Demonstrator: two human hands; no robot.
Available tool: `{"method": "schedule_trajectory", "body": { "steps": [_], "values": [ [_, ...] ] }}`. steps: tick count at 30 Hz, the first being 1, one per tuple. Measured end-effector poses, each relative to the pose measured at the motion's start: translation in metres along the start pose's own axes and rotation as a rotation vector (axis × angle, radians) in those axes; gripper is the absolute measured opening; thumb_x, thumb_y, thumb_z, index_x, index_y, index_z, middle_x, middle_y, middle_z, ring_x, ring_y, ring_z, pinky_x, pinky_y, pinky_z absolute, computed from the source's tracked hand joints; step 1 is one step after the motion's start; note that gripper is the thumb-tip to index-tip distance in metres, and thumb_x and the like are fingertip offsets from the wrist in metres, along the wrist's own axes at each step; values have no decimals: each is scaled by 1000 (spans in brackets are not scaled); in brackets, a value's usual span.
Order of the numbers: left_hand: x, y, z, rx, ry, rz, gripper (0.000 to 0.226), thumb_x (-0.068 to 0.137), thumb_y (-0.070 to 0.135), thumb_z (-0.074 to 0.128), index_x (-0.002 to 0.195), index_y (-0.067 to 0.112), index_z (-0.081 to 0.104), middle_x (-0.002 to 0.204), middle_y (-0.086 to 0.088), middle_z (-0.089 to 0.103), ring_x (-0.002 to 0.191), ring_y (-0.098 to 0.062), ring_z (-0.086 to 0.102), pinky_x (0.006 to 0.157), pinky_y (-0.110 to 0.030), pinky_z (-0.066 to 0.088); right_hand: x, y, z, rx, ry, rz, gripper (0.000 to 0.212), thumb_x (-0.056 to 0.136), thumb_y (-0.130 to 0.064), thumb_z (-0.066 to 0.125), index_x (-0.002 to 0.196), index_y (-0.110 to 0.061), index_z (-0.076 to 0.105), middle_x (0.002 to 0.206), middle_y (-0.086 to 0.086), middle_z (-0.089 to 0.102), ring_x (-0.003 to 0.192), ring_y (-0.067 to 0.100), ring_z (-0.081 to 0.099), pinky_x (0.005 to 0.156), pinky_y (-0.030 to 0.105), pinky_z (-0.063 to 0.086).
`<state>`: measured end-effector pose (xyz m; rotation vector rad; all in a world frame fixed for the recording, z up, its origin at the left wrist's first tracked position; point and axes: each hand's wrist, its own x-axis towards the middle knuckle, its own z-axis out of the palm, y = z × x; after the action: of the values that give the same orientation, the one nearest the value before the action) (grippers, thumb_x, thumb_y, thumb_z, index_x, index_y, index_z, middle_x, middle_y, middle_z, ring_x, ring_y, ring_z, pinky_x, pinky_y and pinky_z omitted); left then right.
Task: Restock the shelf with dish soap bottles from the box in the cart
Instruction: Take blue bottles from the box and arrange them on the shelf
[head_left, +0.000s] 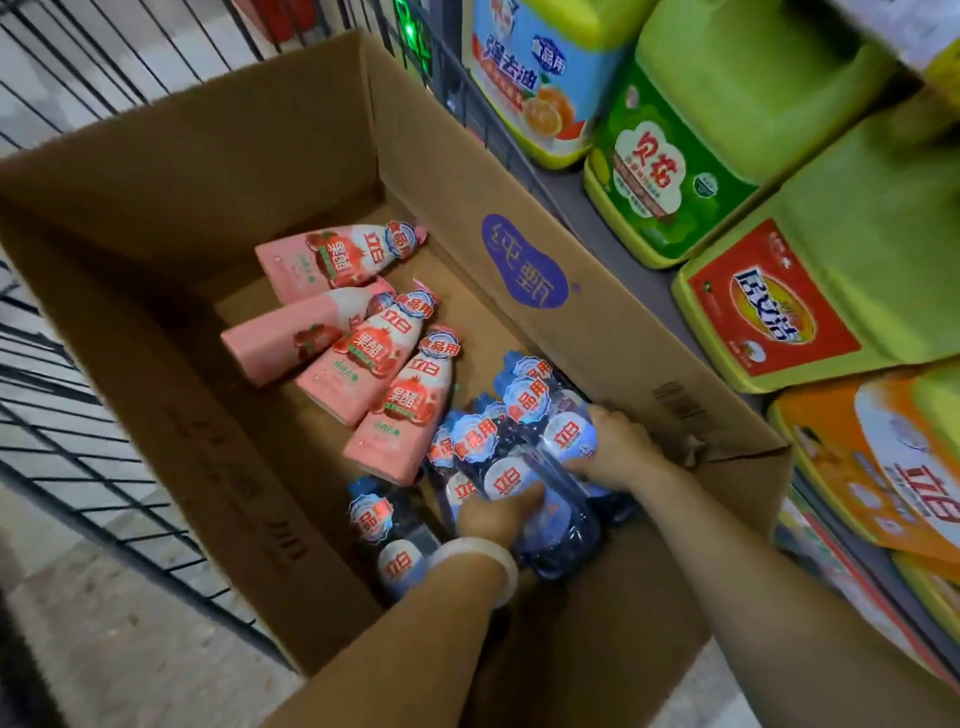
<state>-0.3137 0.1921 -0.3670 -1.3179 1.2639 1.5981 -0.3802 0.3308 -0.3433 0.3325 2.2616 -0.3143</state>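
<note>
While both hands reach into the cardboard box (524, 270) at lower centre, the left hand (498, 512) and right hand (618, 447) curl round the dark blue bottles (519, 447), fingertips hidden beneath; pink bottles (374, 353) lie mid-frame, and the shelf (634, 270) is cut off at right.

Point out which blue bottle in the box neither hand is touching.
The blue bottle lying alone at the near left, beside the left hand's wrist. The other blue bottles sit bunched together under both hands.
</note>
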Motion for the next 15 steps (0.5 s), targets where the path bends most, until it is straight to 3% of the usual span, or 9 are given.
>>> {"method": "schedule_trajectory", "body": {
  "steps": [5, 10, 15],
  "values": [
    [5, -8, -3, -40, -75, 60, 75, 25, 26, 92, 91, -1, 70, 94, -19, 72, 87, -33, 70, 82, -52, 56, 4, -3, -8, -23, -28, 20, 92, 66, -45, 79, 138, -8, 36, 143, 15, 37, 132, 30, 38, 106, 36, 37],
    [13, -10, -8, -19, -122, 62, 98, 7, 31, 93, 97, 1, 68, 94, -18, 73, 85, -34, 71, 80, -52, 56, 1, -5, -10, 88, -39, 52, 88, 65, -39, 83, 134, -5, 39, 138, 12, 48, 124, 26, 49, 99, 29, 40],
    [14, -2, -9, 21, -64, 38, 91, 26, 24, 94, 108, 3, 59, 102, -16, 70, 91, -34, 68, 83, -50, 55, -5, -3, -4, 258, -57, 84, 92, 65, -35, 84, 137, -7, 34, 142, 11, 45, 127, 26, 47, 104, 36, 40]
  ]
}}
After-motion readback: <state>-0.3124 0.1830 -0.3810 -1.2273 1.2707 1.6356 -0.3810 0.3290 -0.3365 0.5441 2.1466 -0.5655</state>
